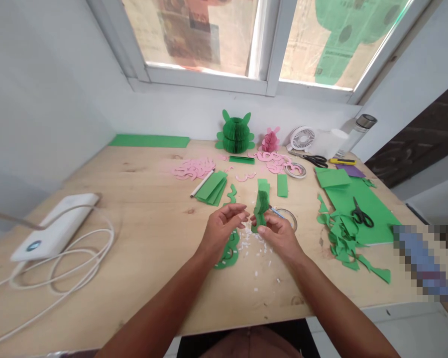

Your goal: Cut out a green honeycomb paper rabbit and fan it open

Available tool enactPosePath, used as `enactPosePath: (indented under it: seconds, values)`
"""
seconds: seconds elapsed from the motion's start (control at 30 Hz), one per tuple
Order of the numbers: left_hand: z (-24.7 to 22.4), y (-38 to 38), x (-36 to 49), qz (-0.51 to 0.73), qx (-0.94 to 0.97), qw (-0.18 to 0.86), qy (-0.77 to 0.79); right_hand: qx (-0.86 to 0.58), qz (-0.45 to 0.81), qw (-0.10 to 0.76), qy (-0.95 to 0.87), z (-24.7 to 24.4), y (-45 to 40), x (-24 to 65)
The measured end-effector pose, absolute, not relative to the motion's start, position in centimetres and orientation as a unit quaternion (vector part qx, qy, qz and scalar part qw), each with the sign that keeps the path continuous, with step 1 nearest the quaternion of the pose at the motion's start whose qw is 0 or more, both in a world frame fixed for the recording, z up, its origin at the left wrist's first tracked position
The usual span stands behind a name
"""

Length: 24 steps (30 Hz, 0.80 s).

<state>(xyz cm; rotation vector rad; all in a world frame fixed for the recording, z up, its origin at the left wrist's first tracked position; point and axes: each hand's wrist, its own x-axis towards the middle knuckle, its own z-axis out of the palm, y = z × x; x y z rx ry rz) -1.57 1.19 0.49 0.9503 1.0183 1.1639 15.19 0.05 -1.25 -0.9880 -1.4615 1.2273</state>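
Note:
My right hand (281,236) pinches a green paper piece (260,209) at its lower end, thumb in front, and the piece stands upright above the table. Just left of it, my left hand (224,226) is raised with its fingers curved and apart, holding nothing. Green cut paper shapes (228,256) lie partly hidden under my left hand. Small white bits (257,248) are scattered between and below the hands. Behind my right hand lies a roll of tape (288,217), partly covered.
Pink cutouts (196,168), folded green sheets (212,188) and a green paper figure (236,134) stand or lie farther back. On the right are black scissors (362,215) and green scraps (343,236). A white power strip (56,226) with looped cable lies left.

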Motion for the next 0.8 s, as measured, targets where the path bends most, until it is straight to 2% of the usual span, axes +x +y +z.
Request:
enactPosePath:
  seconds: [0.2, 0.37, 0.8]
  values:
    - [0.8, 1.0, -1.6, 0.497, 0.436, 0.619, 0.424, -0.404, 0.416, 0.439, -0.687, -0.5, -0.2, 14.9]
    - [0.5, 1.0, -1.7, 0.481, 0.451, 0.633, 0.405, -0.401, 0.408, 0.431, -0.698, -0.6, -0.1, 14.8]
    - [0.7, 1.2, -1.8, 0.485, 0.423, 0.668, 0.373, -0.371, 0.629, 0.451, -0.513, -2.0, 0.1, 15.0]
